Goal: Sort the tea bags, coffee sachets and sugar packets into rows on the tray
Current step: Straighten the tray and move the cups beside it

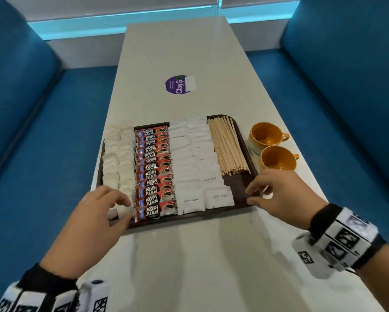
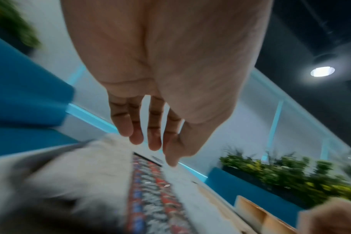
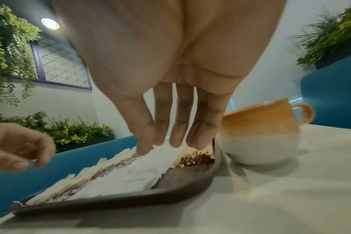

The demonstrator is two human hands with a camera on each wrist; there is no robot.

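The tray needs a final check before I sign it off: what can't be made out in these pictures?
- Tea bags: the nearest ones are hidden under the left hand in the head view, and motion-blurred in the left wrist view.
- Tray: its near right rim is covered by the right hand.
- Sugar packets: the far packets' print is too small to read.

Red-black coffee sachets (image 1: 154,174), orange cups (image 1: 265,134)

Tray (image 1: 243,194) on the table (image 1: 189,255), its contents in rows side by side
From left to right: tea bags (image 1: 119,163), coffee sachets (image 1: 154,174), sugar packets (image 1: 192,163), stir sticks (image 1: 228,147); two cups (image 1: 272,147) stand on the table just right of the tray, one behind the other
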